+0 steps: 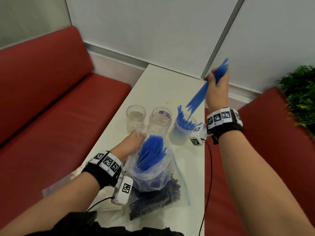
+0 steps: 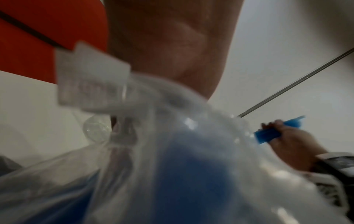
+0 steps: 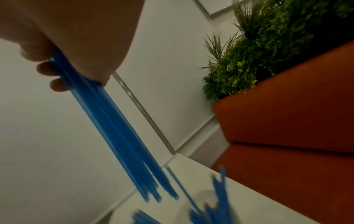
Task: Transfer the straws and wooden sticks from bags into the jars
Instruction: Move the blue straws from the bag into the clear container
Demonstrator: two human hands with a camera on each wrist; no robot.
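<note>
My right hand grips a bunch of blue straws in the air, tilted, with their lower ends just above the rightmost jar, which holds several blue straws. In the right wrist view the straw bunch runs down from my fingers toward that jar. My left hand holds the rim of a clear plastic bag full of blue straws. The bag fills the left wrist view. Two empty clear jars stand to the left.
A zip bag of dark sticks lies under the straw bag on the narrow white table. Red bench seats flank the table. A green plant is at the right. A wall lies behind.
</note>
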